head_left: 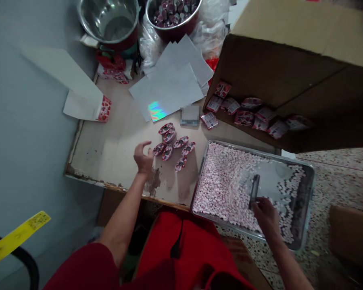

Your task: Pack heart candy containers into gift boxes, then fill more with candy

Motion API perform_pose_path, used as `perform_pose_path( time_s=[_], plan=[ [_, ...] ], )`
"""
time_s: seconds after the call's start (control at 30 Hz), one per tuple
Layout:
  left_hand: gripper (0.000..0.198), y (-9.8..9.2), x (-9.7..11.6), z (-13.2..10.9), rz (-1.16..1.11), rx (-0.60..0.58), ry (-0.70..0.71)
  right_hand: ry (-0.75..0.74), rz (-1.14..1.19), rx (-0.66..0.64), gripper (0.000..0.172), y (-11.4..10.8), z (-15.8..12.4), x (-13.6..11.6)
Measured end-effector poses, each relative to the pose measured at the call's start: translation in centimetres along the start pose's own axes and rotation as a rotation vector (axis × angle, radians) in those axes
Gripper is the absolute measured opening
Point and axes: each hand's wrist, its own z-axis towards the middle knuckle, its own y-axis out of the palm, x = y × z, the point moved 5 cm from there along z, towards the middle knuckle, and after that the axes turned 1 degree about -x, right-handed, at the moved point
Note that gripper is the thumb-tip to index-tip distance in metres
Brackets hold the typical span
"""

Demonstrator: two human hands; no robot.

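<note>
My left hand (143,157) hovers over the worn table (109,149) with its fingers curled loosely apart, holding nothing, just left of several small red-and-white open packets (174,145). My right hand (266,215) is closed on a dark scoop (254,189) that stands in a metal tray (305,189) of small pink and white candies (224,185).
An open cardboard box (290,88) on its side holds several filled packets (254,114). Grey sheets (172,80) lie behind. An empty metal bowl (109,20) and a bowl of packets (172,16) stand at the back. A folded carton (84,104) lies left.
</note>
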Motion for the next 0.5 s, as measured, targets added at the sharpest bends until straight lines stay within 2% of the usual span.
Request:
perform_pose_path(
  time_s=[0.03, 0.1, 0.17, 0.2, 0.23, 0.3, 0.4, 0.47, 0.5],
  plan=[
    [0.024, 0.4, 1.6, -2.6, 0.008, 0.003, 0.041, 0.010, -0.141, 0.041, 0.032, -0.1, 0.1, 0.4],
    [0.017, 3.7, 5.4, -8.1, -0.024, -0.142, 0.177, 0.028, -0.391, 0.067, 0.028, 0.3, 0.4, 1.2],
    [0.028, 9.4, 9.1, -12.9, -0.118, -0.428, 0.397, 0.025, -0.529, 0.051, 0.029, 1.0, 0.7, 1.5],
    [0.033, 12.3, 10.4, -14.6, -0.139, -0.524, 0.464, 0.015, -0.563, 0.042, 0.029, 1.3, 0.7, 1.3],
    [0.038, 14.9, 11.1, -15.7, -0.152, -0.569, 0.488, 0.004, -0.583, 0.037, 0.028, 1.6, 0.6, 1.0],
    [0.042, 19.7, 11.8, -15.9, -0.139, -0.567, 0.457, -0.021, -0.596, 0.010, 0.025, 2.2, 0.4, 0.0],
    [0.048, 25.9, 12.1, -14.7, -0.082, -0.530, 0.390, -0.062, -0.557, -0.061, 0.021, 3.8, 0.3, -1.8],
    [0.054, 28.7, 12.7, -14.6, -0.065, -0.519, 0.364, -0.062, -0.514, -0.090, 0.023, 5.2, 0.3, -2.9],
    [0.056, 29.6, 13.2, -15.1, -0.072, -0.511, 0.348, -0.059, -0.486, -0.095, 0.025, 5.8, 0.3, -3.5]
  ],
)
